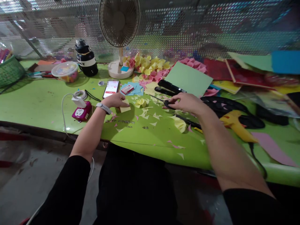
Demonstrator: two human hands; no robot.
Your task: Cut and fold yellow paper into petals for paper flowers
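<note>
My left hand [114, 101], with a pale watch strap at the wrist, has its fingers closed on a small pale yellow paper square [125, 108] low over the table. My right hand [186, 102] grips the black handles of a pair of scissors [169, 104], whose blades point left and away from me. Between the hands lies a folded yellow paper flower [140, 103] among yellow and pink offcuts. Another pleated yellow paper piece [180, 124] rests nearer to me, below my right hand. Just beyond the scissors is a black stapler [171, 87].
A phone [111, 89], blue paper squares [138, 89] and a magenta power adapter [82, 111] surround my left hand. Behind stand a fan [120, 69], a black bottle [87, 61] and heaped paper flowers [150, 65]. To the right lies a yellow glue gun [236, 123] with its cord.
</note>
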